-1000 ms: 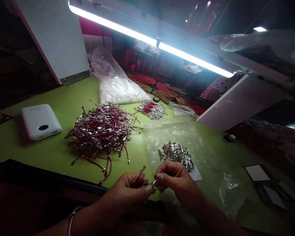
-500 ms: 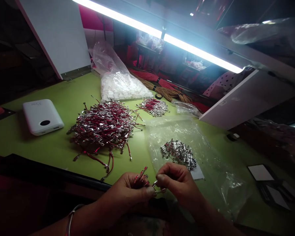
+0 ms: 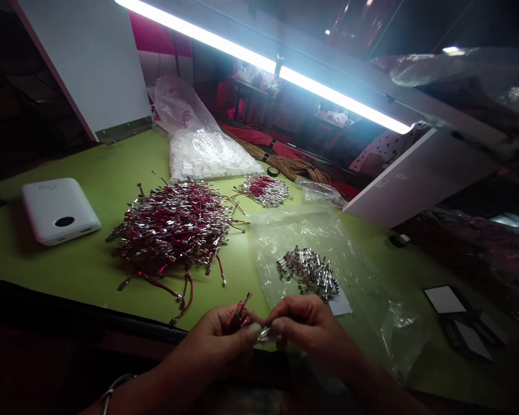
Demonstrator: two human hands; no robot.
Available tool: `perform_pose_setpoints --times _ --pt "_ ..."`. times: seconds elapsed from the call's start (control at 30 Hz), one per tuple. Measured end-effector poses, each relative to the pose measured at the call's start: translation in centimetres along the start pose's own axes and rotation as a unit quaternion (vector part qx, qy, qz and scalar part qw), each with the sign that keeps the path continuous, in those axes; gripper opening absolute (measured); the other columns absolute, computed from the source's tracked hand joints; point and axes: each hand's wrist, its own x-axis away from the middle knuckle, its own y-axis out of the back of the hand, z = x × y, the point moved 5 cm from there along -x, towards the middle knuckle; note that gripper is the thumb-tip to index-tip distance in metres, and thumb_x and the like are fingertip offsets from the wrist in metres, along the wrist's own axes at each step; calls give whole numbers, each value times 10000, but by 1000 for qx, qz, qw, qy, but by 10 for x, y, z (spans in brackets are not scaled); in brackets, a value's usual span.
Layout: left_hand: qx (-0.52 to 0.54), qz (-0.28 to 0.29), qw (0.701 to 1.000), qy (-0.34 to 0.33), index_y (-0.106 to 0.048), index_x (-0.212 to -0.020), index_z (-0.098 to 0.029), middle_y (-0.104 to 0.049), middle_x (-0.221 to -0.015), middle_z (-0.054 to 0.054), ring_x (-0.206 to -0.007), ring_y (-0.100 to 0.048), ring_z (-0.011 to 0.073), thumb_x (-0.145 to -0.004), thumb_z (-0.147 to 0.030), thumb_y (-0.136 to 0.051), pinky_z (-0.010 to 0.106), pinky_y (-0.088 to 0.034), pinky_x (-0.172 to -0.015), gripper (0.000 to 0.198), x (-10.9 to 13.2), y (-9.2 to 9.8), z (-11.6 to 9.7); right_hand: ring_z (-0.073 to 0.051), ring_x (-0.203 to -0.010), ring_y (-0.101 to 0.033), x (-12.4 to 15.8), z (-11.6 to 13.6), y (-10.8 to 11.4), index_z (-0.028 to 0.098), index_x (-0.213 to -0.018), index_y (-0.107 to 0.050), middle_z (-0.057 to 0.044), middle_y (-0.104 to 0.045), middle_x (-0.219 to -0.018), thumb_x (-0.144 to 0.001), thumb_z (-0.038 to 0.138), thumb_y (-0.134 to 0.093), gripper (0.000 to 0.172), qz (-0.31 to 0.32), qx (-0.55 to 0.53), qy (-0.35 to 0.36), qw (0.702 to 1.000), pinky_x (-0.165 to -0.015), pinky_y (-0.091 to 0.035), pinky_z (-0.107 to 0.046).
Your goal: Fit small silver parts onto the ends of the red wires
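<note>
The left hand's (image 3: 218,340) fingers are closed around a small bunch of red wires (image 3: 239,318) with metal ends. The right hand's (image 3: 313,328) thumb and forefinger appear to pinch a shiny metal piece (image 3: 263,334), which sits between the two sets of fingertips; its exact seating is hidden. Good handling here probably means bracing the piece with the left thumb, keeping it straight, pressing lightly so the thin metal doesn't bend, and holding the bunch clear. Beyond the left fingers, on the counter (image 3: 86,164), a white device (image 3: 60,210) carries faint, upside-down characters, perhaps "35W". No brand is readable.
</note>
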Motion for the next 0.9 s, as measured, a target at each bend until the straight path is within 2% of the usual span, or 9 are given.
perform_pose_setpoints --times 0.07,0.13,0.2,0.33,0.43,0.57,0.7,0.8,0.9 --pt "-4 -4 1000 -4 -545 -854 -182 -377 -527 -110 -440 -205 40 -814 -505 -734 215 -106 -427 376 2 -1 -6 -153 -675 -675 -10 4 18 171 -954 -728 -33 -744 -805 -888 273 -635 153 -39 180 48 982 -627 -525 -261" --pt "9 0 1000 0 -501 -824 -199 -348 -539 -116 -440 -186 40 -829 -478 -720 215 -97 -420 355 5 -3 -9 -168 -775 -681 -20 12 36 178 -991 -709 -50 -751 -902 -906 200 -601 139 -122 400 101 903 -708 -514 -277" --pt "19 2 1000 6 -487 -817 -200 -376 -578 -102 -450 -204 37 -835 -417 -709 210 -105 -422 311 8 -5 -10 -182 -772 -657 -31 16 44 155 -915 -695 -73 -732 -875 -882 116 -592 114 -161 514 120 834 -715 -473 -280" --pt "51 5 998 22 -483 -799 -190 -452 -644 -67 -441 -234 25 -842 -288 -629 192 -112 -408 181 10 -6 -8 -167 -652 -590 -47 15 42 130 -766 -664 -88 -674 -734 -821 -26 -535 210 -149 557 126 807 -628 -386 -259" --pt "51 4 999 9 -480 -802 -194 -522 -652 -51 -402 -251 17 -862 -341 -629 186 -121 -376 218 7 -3 -8 -170 -648 -585 -46 14 44 118 -885 -696 -85 -666 -739 -796 -56 -511 269 -158 551 130 809 -619 -381 -259" --pt "29 -4 999 -17 -475 -825 -203 -580 -642 -49 -371 -284 10 -845 -438 -697 167 -137 -361 324 6 -2 -11 -168 -704 -631 -33 14 48 156 -1067 -689 -60 -698 -817 -890 79 -522 255 -178 491 132 843 -648 -453 -256" --pt "17 10 1000 -22 -505 -819 -190 -594 -635 -36 -388 -330 18 -826 -453 -723 162 -170 -367 342 6 -6 -11 -126 -567 -626 -25 0 28 158 -843 -714 -21 -701 -689 -906 398 -636 260 -60 116 52 990 -561 -496 -238" --pt "5 22 999 -25 -526 -808 -175 -604 -637 -20 -402 -365 24 -837 -449 -712 164 -205 -381 332 6 -8 -10 -94 -537 -611 -22 -8 5 155 -770 -734 -5 -703 -640 -746 431 -817 289 -5 -167 -37 985 -535 -476 -203" --pt "-1 37 999 -26 -546 -806 -163 -611 -640 -12 -408 -374 22 -859 -427 -693 159 -222 -394 307 7 -9 -8 -78 -532 -615 -20 -9 -6 147 -715 -739 3 -701 -608 -654 386 -897 293 -1 -247 -73 966 -513 -453 -168"
